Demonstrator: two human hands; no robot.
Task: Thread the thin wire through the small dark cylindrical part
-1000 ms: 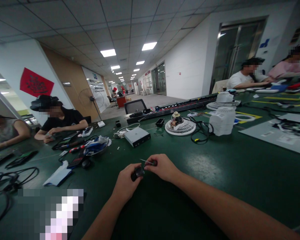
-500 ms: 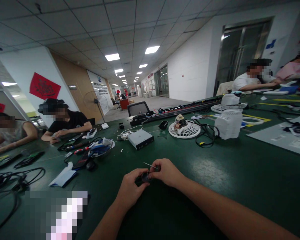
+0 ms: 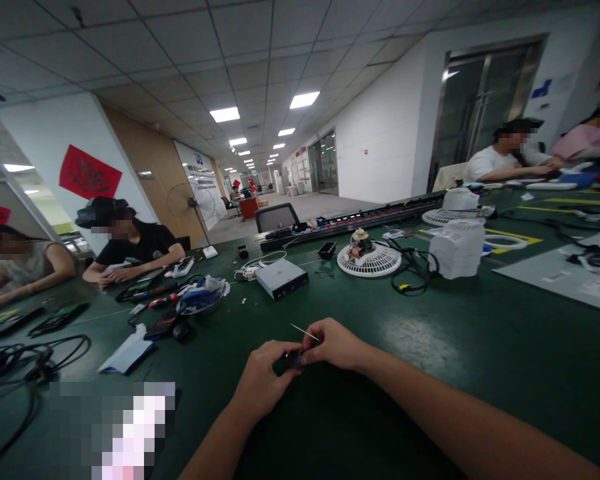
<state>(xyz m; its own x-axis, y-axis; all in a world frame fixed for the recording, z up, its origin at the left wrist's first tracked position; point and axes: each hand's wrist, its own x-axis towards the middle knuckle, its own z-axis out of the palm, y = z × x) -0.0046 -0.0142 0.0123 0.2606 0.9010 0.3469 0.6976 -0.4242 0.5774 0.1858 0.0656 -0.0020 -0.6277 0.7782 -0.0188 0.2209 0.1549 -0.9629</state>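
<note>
Between its thumb and fingers my left hand (image 3: 267, 379) grips a small dark round part (image 3: 294, 359), held just above the green table (image 3: 350, 427). My right hand (image 3: 334, 345) is closed beside it, with its fingertips at the right edge of that part. A thin metal rod (image 3: 304, 331) sticks out to the upper left from my right fingers. The fingers cover much of the dark part, so its details are too small to tell.
Beyond my hands lie a silver drive box (image 3: 281, 279), a small black tray (image 3: 327, 250), a white fan grille with a motor (image 3: 369, 259) and a white housing (image 3: 457, 248). Tools, cloth and cables lie left. Other people sit at both far sides.
Both hands have shifted slightly to the right with the dark part. The thin rod has moved a little right and slants more steeply.
</note>
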